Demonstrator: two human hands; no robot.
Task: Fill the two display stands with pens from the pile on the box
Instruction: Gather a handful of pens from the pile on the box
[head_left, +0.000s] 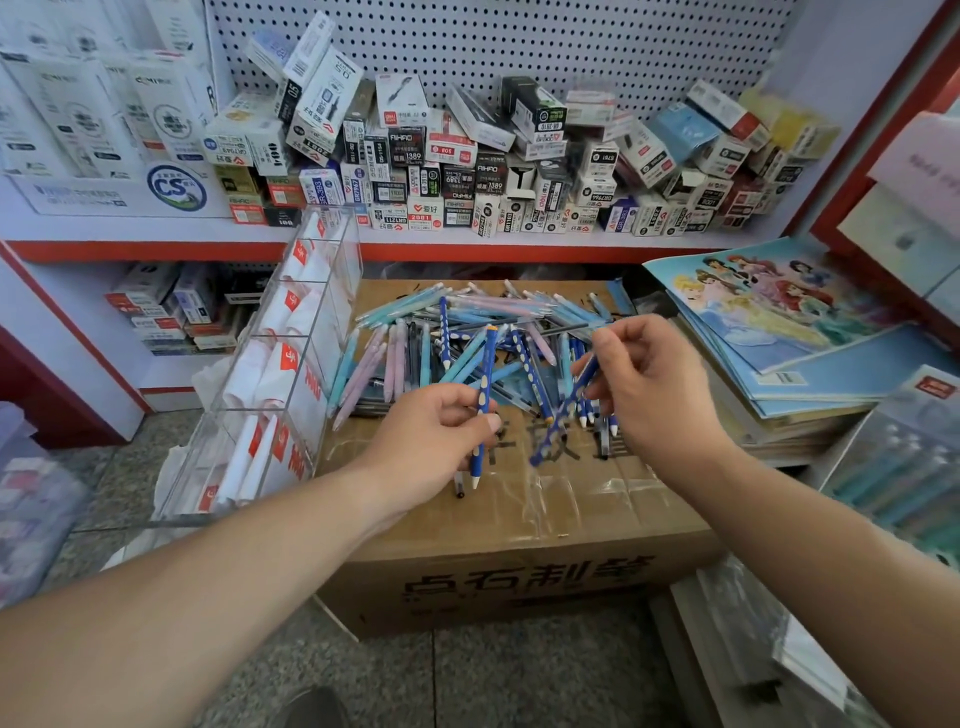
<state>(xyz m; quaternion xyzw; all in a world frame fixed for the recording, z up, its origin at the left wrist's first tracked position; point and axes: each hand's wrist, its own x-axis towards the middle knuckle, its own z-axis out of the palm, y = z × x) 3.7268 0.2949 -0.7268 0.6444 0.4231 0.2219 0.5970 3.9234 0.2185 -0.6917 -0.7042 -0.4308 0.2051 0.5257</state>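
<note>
— Over the box, what do the hands hold?
— The left hand pinches a blue pen upright above the box's near half. The right hand grips a second pen, tilted.
— And the pile?
— Spread across the box's far half. A clear stand leans just left of the box, with white packets in its compartments.
</note>
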